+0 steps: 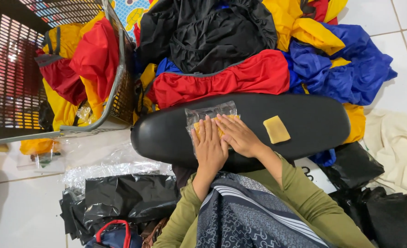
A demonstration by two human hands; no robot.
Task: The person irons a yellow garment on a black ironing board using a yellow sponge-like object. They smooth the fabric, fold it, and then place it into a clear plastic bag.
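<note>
Both my hands lie flat on a clear plastic packet with something yellow folded inside it, on a black oval board across my lap. My left hand presses the packet's near left part. Beside it, my right hand covers the packet's right part, fingers pointing toward the far left. A small yellow folded piece rests alone on the board to the right of my hands.
A heap of red, black, blue and yellow garments lies beyond the board. A black mesh basket with red and yellow garments stands at far left. Black plastic bags lie on the white tiled floor near left and near right.
</note>
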